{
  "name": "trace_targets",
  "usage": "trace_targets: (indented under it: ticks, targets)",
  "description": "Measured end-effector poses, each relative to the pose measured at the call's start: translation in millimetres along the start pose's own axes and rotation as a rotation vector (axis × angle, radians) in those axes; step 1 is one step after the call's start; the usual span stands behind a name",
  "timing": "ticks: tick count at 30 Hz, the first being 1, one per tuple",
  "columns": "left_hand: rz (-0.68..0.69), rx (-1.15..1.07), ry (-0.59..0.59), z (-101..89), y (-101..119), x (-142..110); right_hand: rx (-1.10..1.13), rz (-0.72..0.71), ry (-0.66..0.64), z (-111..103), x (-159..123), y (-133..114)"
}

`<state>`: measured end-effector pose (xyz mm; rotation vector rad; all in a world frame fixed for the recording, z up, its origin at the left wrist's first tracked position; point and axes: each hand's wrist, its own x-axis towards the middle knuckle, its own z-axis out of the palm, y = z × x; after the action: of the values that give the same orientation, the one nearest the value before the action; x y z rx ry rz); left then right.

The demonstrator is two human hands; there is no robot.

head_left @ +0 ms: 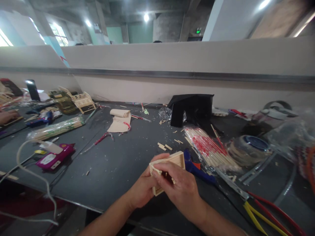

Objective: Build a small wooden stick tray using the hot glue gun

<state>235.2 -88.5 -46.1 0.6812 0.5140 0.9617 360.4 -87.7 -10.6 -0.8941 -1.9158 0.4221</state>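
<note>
Near the table's front edge, my left hand (pixel 142 189) is closed around the left side of a small, shallow wooden box (pixel 180 159) made of thin sticks, holding it tilted. My right hand (pixel 183 183) reaches over the box, its thumb and index finger pinched on a short wooden stick (pixel 157 171) by the left wall. The right fingers hide much of the inside. Just right of the box lies a blue glue gun (pixel 201 173), partly covered by the box and hand. Several short cut sticks (pixel 161 146) lie on the table beyond the box.
Bagged red-tipped sticks (pixel 206 144), large scissors (pixel 246 196) and a clear jar (pixel 249 149) are on the right. A black stand (pixel 192 106) is at the back. Leftward are a sandpaper roll (pixel 119 120), a magenta power box (pixel 56 157), its white cable and a miniature wooden chair (pixel 83 101).
</note>
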Motion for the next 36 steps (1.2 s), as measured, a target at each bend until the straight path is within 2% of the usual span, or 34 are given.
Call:
trace_targets:
  ticks: [16, 26, 31, 36]
  targets:
    - [0.002, 0.007, 0.005, 1.0, 1, -1, -0.010, 0.009, -0.023, -1, 0, 0]
    - [0.036, -0.143, -0.016, -4.9, 1, 3, -0.033, 0.075, -0.021, -1, -3, 6]
    - [0.004, -0.251, -0.022, -5.7, 8, 4, -0.048, 0.079, 0.009, -7, -1, 7]
    - [-0.022, -0.311, -0.034, -10.7, 8, 7, -0.159, 0.056, 0.076, -23, 10, 11]
